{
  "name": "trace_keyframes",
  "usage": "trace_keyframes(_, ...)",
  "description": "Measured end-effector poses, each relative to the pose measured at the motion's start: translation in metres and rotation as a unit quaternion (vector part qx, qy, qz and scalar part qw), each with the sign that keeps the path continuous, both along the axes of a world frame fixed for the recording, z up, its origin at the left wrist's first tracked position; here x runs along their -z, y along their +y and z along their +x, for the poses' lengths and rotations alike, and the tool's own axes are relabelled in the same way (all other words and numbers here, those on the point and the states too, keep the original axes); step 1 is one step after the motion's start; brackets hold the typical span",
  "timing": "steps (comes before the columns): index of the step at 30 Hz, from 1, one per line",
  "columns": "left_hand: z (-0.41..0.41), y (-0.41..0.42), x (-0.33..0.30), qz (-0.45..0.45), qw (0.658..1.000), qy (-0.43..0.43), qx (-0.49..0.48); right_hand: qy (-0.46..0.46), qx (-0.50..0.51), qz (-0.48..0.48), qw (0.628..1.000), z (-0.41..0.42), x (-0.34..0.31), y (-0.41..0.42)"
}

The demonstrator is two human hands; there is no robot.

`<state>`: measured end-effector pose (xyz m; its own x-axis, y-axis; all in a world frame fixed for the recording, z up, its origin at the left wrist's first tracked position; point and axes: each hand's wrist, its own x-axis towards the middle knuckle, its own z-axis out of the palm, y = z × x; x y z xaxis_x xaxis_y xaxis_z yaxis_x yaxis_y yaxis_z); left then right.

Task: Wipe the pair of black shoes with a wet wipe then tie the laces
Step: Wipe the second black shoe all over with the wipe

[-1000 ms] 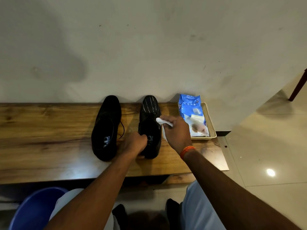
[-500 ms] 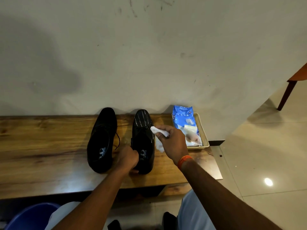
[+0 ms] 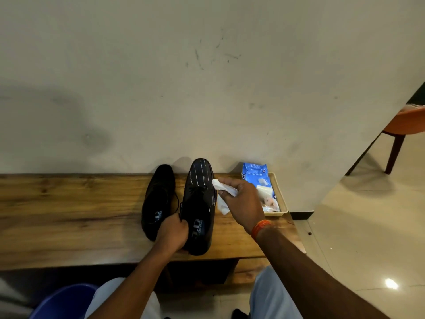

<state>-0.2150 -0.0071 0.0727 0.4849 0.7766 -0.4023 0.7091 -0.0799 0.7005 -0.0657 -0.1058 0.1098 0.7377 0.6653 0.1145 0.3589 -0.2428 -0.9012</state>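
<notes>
On the wooden bench (image 3: 69, 215) against the wall, seen from the head camera, two black shoes stand side by side with toes toward the wall. Nearer the middle, the right-hand shoe (image 3: 199, 203) shows pale streaks across its toe and vamp, while the left-hand shoe (image 3: 158, 199) looks plain and matt. At the heel opening of the streaked shoe, the left hand (image 3: 173, 233) curls its fingers over the collar and steadies it. Just beside that shoe's outer flank, the right hand (image 3: 241, 203) pinches a crumpled white wet wipe (image 3: 224, 196), part of which hangs down against the side of the upper. Close behind this hand lies a blue pack of wipes (image 3: 257, 178) in a shallow tray (image 3: 281, 203) at the bench's end. Loose laces (image 3: 178, 201) trail between the two shoes, seemingly untied.

Judging from this, the wiping step is in hand, on the streaked shoe, and the tying has not begun. The next move calls for a firm stroke of the wipe along the upper while the left hand keeps the heel from sliding; the other shoe probably awaits the same.
</notes>
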Motion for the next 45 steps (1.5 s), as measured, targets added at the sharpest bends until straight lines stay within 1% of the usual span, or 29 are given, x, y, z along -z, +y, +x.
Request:
trace_keyframes(5, -0.024, -0.011, -0.031, -0.007, 0.999, -0.05, 0.006, -0.045, -0.001, 0.02, 0.999, -0.012, -0.023, -0.014)
trace_keyframes(12, -0.044, -0.029, -0.067, 0.016, 0.997, -0.075, 0.017, -0.065, 0.004, 0.047, 0.997, -0.017, -0.045, -0.021)
trace_keyframes(17, -0.049, -0.032, -0.081, -0.015, 0.996, -0.089, 0.007, -0.066, 0.0, 0.066, 0.996, -0.011, -0.058, -0.021)
trace_keyframes(23, -0.049, -0.031, -0.094, 0.008, 0.994, -0.105, 0.005, -0.097, -0.004, 0.076, 0.992, -0.005, -0.076, -0.016)
trace_keyframes(26, -0.052, -0.033, -0.104, 0.008, 0.993, -0.119, 0.0, -0.149, -0.006, 0.085, 0.985, -0.005, -0.086, -0.014)
trace_keyframes(29, -0.059, -0.035, -0.114, -0.004, 0.99, -0.138, -0.01, -0.24, -0.003, 0.09, 0.967, -0.003, -0.095, -0.012)
trace_keyframes(33, -0.068, -0.03, -0.117, 0.019, 0.989, -0.146, -0.016, -0.328, -0.001, 0.083, 0.941, 0.002, -0.106, -0.008)
trace_keyframes(37, -0.076, -0.028, -0.123, 0.032, 0.989, -0.143, -0.006, -0.373, -0.008, 0.084, 0.924, 0.005, -0.118, -0.011)
trace_keyframes(41, -0.083, -0.027, -0.128, 0.061, 0.988, -0.138, 0.02, -0.425, -0.01, 0.063, 0.903, 0.008, -0.132, -0.009)
trace_keyframes(45, -0.09, -0.033, -0.13, 0.076, 0.987, -0.14, 0.033, -0.448, -0.026, 0.044, 0.893, 0.013, -0.137, -0.006)
